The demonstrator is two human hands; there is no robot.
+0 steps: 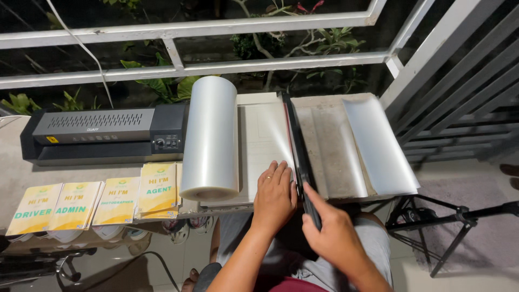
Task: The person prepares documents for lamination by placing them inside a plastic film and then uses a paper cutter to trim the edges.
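Four laminated cards (94, 203) are laid out finished beside the laminator (108, 135); film sheet (265, 146) is pinned flat on the trimmer under spread left hand (274, 197); right hand (330, 232) is closed round cutter arm (300, 157), cut judged unfinished.

Single view only, worn on the head, looking steeply down and forward over the lap onto the pale grey bench (16, 173). Close in, forearms entering from the bottom edge. Facing a white metal railing (189, 27) with dark foliage beyond. No second view to overlap.
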